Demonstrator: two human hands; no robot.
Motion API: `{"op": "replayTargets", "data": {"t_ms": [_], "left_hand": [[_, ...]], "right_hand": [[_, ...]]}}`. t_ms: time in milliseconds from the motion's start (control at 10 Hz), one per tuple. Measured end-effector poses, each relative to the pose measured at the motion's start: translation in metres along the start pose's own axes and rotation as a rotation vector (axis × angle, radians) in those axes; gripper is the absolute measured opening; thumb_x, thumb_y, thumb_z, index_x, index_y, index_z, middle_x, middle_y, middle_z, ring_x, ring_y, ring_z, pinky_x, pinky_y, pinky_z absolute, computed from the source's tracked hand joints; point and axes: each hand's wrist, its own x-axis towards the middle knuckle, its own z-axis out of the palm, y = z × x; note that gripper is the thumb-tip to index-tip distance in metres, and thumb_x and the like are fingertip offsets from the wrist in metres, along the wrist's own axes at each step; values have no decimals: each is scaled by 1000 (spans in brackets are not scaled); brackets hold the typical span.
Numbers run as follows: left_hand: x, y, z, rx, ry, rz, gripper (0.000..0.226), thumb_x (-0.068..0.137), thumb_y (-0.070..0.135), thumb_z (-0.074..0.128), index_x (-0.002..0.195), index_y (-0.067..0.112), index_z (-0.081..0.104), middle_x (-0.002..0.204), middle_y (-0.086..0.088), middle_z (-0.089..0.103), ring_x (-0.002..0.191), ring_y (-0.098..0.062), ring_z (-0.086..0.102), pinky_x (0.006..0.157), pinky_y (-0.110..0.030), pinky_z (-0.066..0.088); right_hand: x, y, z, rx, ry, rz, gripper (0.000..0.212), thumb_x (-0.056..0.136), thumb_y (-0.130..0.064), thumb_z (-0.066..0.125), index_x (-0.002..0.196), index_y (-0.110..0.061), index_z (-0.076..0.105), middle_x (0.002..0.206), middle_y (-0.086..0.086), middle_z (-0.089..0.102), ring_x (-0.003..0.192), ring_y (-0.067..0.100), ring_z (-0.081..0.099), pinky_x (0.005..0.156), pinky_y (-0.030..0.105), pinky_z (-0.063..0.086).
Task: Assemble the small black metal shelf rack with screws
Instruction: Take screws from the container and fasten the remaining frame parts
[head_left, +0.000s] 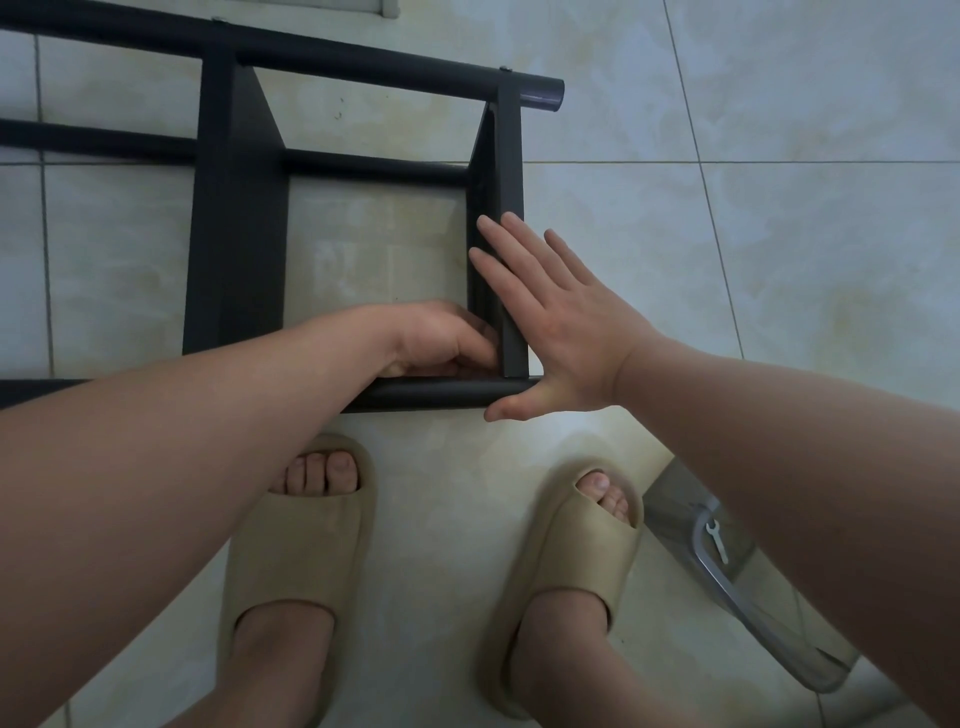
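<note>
Pale glossy floor tiles (779, 218) all round, with thin grout lines across them.

Head view:
- Small black metal shelf rack (239, 234) on the floor from 9 to 12 o'clock, with long round tubes running left to right and two flat cross panels between them.
- Right hand (566, 322) just off centre toward 2 o'clock, fingers straight and slightly spread, laid flat against the outer face of the right-hand panel (511, 171). Thumb stretched out just below the end of the near tube (431, 393).
- Left hand (441, 340) at centre, inside the joint of that panel and the near tube. Fingers curled and blurred; whether pinching anything, impossible to tell.
- Two beige slippers (296, 551) at 6 o'clock, toes toward the rack.
- Small silver wrench (717, 540) at 4 o'clock inside a clear plastic bag (769, 629), well apart from the rack.
</note>
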Motion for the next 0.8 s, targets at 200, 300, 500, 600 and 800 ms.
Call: {"op": "replayTargets", "data": {"t_ms": [200, 300, 500, 600, 800], "left_hand": [[1, 1, 1, 87, 11, -110, 21, 92, 11, 57, 80, 10, 75, 84, -11, 74, 83, -26, 67, 92, -43, 51], [-1, 2, 1, 139, 32, -66, 16, 88, 8, 63, 78, 12, 75, 83, -12, 74, 76, -23, 70, 79, -37, 55], [-1, 1, -1, 123, 49, -10, 5, 81, 5, 66, 77, 6, 69, 70, -11, 69, 62, -21, 67, 59, -26, 54], [-1, 0, -2, 88, 33, -6, 15, 84, 0, 64, 74, 6, 71, 69, -13, 70, 59, -20, 69, 54, -24, 54], [-1, 0, -1, 35, 26, -10, 9, 66, 10, 69, 73, 7, 74, 71, -13, 71, 64, -22, 69, 59, -26, 56]], "right_hand": [[0, 0, -1, 2, -8, 2, 132, 70, -96, 37, 161, -3, 10, 169, 15, -3, 156, 32, -6, 126, 54, 7], [0, 0, -1, 4, -10, 2, 132, 70, -96, 37, 161, -3, 10, 169, 15, -3, 156, 32, -6, 126, 54, 7], [0, 0, -1, 1, -15, 5, 132, 70, -96, 36, 161, -3, 11, 169, 15, -3, 156, 32, -6, 126, 53, 6], [0, -1, -2, 2, -14, 5, 133, 69, -96, 37, 161, -3, 11, 169, 15, -3, 156, 32, -6, 126, 53, 6], [0, -1, -1, 6, -14, 6, 132, 69, -95, 38, 161, -4, 10, 169, 15, -3, 156, 32, -6, 126, 53, 6]]}}
